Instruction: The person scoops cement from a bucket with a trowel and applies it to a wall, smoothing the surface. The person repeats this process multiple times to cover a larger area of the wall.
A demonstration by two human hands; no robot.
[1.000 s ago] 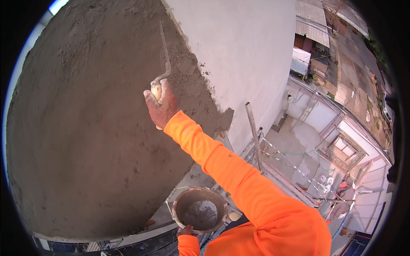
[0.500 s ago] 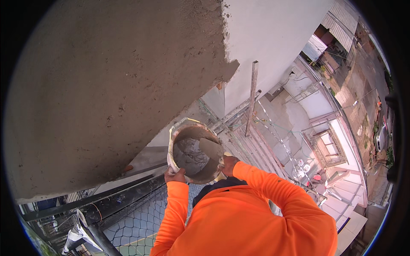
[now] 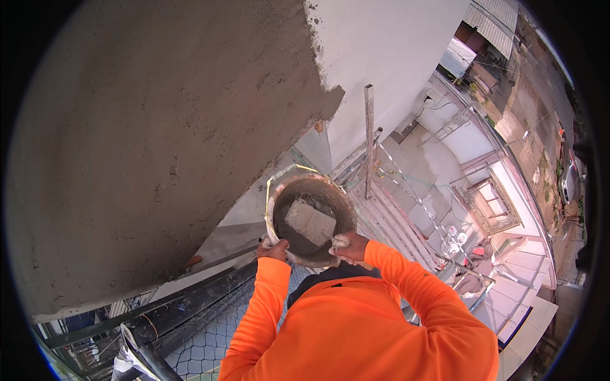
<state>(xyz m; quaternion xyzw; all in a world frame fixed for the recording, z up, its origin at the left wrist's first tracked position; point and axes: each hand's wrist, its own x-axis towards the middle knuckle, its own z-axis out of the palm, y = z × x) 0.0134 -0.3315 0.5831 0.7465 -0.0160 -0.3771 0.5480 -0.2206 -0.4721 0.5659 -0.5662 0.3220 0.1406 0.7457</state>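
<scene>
A round, mortar-stained bucket (image 3: 344,204) with a yellow cord is in front of my body. My left hand (image 3: 273,250) is closed on its near left rim. My right hand (image 3: 351,249) grips a trowel's handle at the bucket's right side, and the flat, dusty trowel blade (image 3: 309,220) lies down inside the bucket over dark grey mortar. The large wall face (image 3: 155,146) on the left carries wet grey render, with a ragged edge against the smooth white wall (image 3: 381,51).
An upright metal bar (image 3: 369,127) and planks (image 3: 397,222) of scaffolding stand right of the bucket. Dark beams (image 3: 178,305) and netting (image 3: 210,343) lie below left. A yard (image 3: 419,165) with a framed window (image 3: 492,206) and a road (image 3: 540,114) are far down on the right.
My right hand and trowel came down from the rendered wall into the bucket, which moved up in view. Since half a second ago, the blade has dropped flat across the bucket's middle.
</scene>
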